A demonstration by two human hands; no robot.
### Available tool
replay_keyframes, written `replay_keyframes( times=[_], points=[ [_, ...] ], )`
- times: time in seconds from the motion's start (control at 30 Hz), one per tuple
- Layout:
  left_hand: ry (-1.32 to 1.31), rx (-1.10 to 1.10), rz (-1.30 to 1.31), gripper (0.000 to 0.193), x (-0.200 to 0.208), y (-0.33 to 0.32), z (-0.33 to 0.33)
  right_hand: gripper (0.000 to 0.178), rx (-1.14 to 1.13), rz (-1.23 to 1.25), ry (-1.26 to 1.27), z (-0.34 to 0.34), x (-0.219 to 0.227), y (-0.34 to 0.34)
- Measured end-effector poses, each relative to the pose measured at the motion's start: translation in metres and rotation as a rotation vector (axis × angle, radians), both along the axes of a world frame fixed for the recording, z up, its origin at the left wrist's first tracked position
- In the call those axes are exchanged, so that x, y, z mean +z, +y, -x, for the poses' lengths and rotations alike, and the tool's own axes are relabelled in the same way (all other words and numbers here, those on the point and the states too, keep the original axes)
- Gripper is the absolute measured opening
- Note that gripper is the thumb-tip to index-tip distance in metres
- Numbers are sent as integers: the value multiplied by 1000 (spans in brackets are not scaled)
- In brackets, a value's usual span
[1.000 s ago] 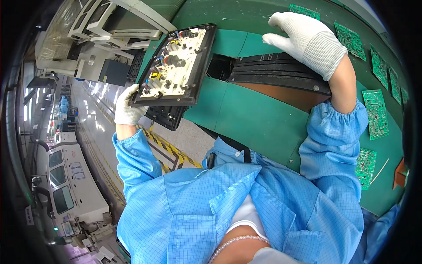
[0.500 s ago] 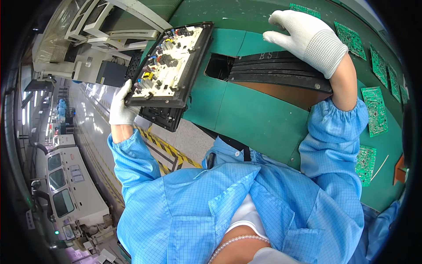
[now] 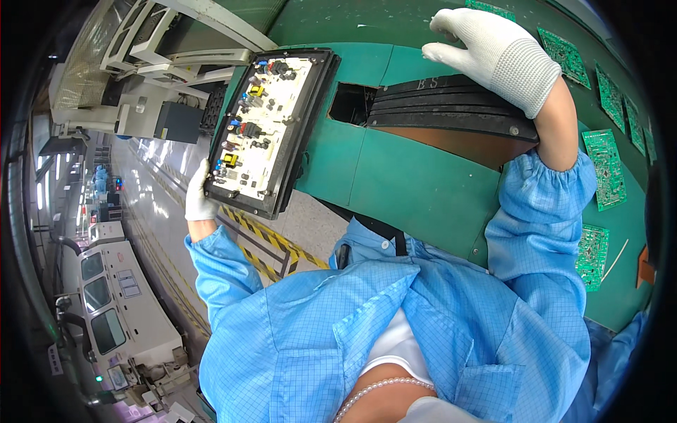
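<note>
My left hand, in a white knit glove, grips the lower left edge of a black tray. White circuit boards fill that tray, carrying black, blue, red and yellow components. The thumb shows along the rim; the other fingers are hidden. My right hand, gloved the same way, hovers over the green bench with thumb and fingers apart and nothing visible between them. Below its wrist several black trays lean as a stack beside a square opening in the bench top.
Several green circuit boards lie along the right side of the green bench. A white frame rack stands at the far left. Beyond the bench's left edge is a floor with yellow-black striped tape and a white machine.
The tray in my left hand has swung down and turned its component side more toward me. The black tray that showed beneath it is now covered. My right hand has hardly moved.
</note>
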State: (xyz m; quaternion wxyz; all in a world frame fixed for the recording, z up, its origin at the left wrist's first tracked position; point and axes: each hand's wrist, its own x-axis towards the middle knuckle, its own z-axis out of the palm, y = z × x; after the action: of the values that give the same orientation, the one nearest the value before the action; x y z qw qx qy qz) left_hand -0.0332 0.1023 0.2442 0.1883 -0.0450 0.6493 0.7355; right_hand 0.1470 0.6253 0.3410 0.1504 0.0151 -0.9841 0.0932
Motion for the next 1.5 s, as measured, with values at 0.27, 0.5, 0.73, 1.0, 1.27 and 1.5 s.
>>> replay_keyframes(
  times=[0.27, 0.5, 0.73, 1.0, 1.27, 1.5],
  points=[
    [106, 94, 23, 41, -23, 8, -2, 38, 66, 101, 56, -3, -9, 3],
    [16, 14, -106, 45, -26, -2, 6, 38, 35, 59, -34, -6, -1, -2],
    [49, 103, -59, 41, -40, -8, 11, 39, 15, 42, -70, 0, -1, -1],
    [78, -57, 35, 42, -39, -23, 19, 43, 17, 73, -15, 7, -15, 9],
    [83, 9, 65, 38, -31, -14, 10, 38, -31, 101, -45, 0, 11, -7],
    [52, 77, 13, 36, -41, -14, 13, 42, 51, 77, -43, 12, -21, 12]
  ],
)
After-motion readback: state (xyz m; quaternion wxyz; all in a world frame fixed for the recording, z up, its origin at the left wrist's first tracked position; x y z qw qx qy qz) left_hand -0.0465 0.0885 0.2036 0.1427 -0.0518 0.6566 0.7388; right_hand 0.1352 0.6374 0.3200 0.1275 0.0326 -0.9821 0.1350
